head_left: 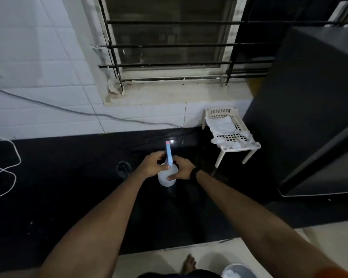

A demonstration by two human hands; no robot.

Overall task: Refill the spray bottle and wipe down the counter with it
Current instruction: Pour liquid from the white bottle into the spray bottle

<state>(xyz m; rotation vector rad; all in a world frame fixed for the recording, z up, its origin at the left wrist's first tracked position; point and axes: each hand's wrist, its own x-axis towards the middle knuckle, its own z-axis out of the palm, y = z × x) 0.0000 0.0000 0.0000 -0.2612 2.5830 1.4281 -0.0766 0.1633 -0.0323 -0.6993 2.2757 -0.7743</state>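
A white spray bottle (166, 180) stands upright on the black counter (68, 187), its pale blue spray head with a pink tip (168, 154) pointing away from me. My left hand (152, 165) grips the collar at the base of the spray head. My right hand (181, 169), with a dark band on its wrist, is wrapped around the bottle's body with the thumb pressed on its front. A white cloth (226, 130) lies draped over a small white slotted rack (239, 147) at the back right of the counter.
A dark round object (124, 168) sits on the counter left of the bottle. A black appliance (313, 117) fills the right side. White cables (10, 169) loop at the far left, a grey cable (72, 111) runs along the tiled wall. A grey bucket (237, 270) stands on the floor.
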